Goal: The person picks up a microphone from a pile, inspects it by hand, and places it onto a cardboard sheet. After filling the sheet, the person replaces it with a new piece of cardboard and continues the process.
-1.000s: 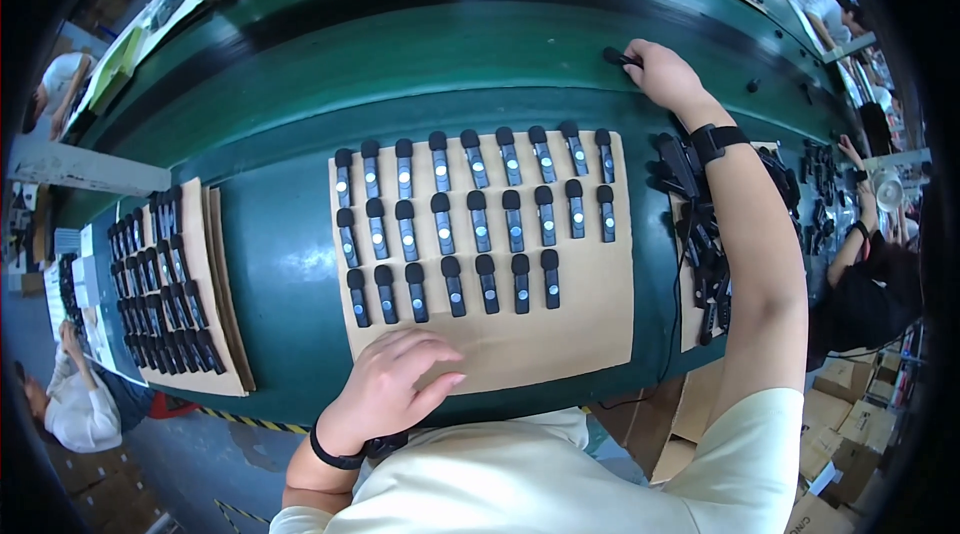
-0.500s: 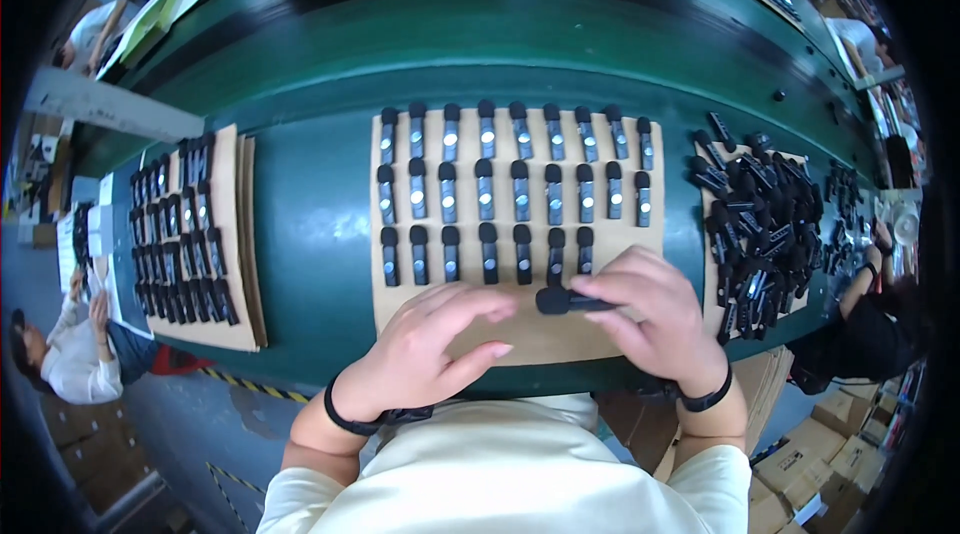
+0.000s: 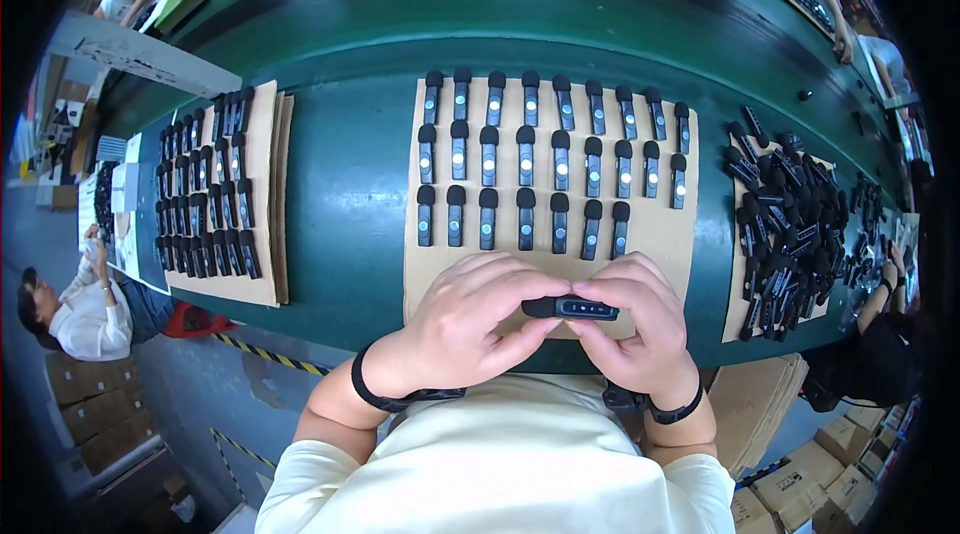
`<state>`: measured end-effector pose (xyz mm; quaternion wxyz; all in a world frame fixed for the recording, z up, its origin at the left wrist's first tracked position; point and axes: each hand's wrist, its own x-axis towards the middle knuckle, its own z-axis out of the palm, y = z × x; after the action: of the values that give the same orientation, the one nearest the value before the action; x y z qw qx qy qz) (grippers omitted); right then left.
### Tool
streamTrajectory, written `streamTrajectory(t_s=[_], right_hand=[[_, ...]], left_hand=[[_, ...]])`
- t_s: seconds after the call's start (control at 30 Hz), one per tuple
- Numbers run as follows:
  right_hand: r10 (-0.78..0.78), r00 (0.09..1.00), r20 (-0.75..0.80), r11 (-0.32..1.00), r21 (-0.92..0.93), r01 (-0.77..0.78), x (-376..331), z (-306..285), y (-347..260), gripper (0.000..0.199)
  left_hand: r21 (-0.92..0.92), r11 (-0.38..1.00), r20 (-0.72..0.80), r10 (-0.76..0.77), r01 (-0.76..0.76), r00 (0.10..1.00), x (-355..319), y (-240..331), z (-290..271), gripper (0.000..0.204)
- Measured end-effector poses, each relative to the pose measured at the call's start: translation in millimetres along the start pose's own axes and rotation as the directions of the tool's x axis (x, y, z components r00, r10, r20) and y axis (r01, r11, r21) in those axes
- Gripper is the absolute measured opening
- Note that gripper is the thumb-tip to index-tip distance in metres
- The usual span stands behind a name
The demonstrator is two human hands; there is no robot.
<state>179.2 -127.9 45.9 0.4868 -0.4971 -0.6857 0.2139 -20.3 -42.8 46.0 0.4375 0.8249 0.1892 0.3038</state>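
Observation:
A small black wireless clip-on microphone (image 3: 588, 309) with a round foam tip lies crosswise between my two hands, its side with a row of small contacts or lights facing up. My left hand (image 3: 470, 319) pinches it near the foam tip. On the body, the fingers and thumb of my right hand (image 3: 645, 319) are closed. Just beyond my hands is a cardboard sheet (image 3: 665, 244) carrying three rows of similar microphones (image 3: 526, 219), foam tips pointing away from me. The nearest row ends short of the sheet's right side.
A loose heap of microphones (image 3: 790, 224) covers another cardboard sheet on the right. To the left, stacked cardboard sheets (image 3: 262, 224) bear more rows of them. All rest on a green table (image 3: 345, 174). One person (image 3: 95, 319) sits at the left, another (image 3: 870, 349) at the right.
My left hand has moved right and closed on the microphone that my right hand was holding alone. The microphone's contact side now shows. The whole view has shifted slightly.

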Motion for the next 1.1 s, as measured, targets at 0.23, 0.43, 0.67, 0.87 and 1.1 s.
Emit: streamTrajectory(t_s=[0.23,0.43,0.67,0.87,1.1], right_hand=[[-0.047,0.999,-0.019,0.998,-0.041,0.046,1.9,0.7,-1.4,0.030],[-0.050,0.999,-0.019,0.998,-0.045,0.049,2.9,1.5,0.2,0.029],[-0.106,0.994,-0.038,0.994,-0.008,0.106,5.4,1.1,2.9,0.029],[-0.060,0.995,-0.085,0.996,0.061,0.065,6.8,4.5,-0.6,0.031],[-0.046,0.998,-0.042,0.997,0.058,0.049,0.0,1.8,4.5,0.030]], left_hand=[[0.050,0.997,-0.037,0.061,-0.059,0.997,1.3,1.1,1.8,0.032],[0.022,0.999,-0.054,0.044,-0.043,0.998,3.3,1.6,1.1,0.032],[0.012,1.000,-0.085,0.017,-0.016,0.996,2.6,-2.7,2.9,0.030],[0.028,1.000,-0.003,0.013,-0.013,1.000,5.6,-7.2,3.8,0.028],[0.058,0.998,0.046,-0.021,0.018,0.999,7.9,-8.5,5.6,0.030]])
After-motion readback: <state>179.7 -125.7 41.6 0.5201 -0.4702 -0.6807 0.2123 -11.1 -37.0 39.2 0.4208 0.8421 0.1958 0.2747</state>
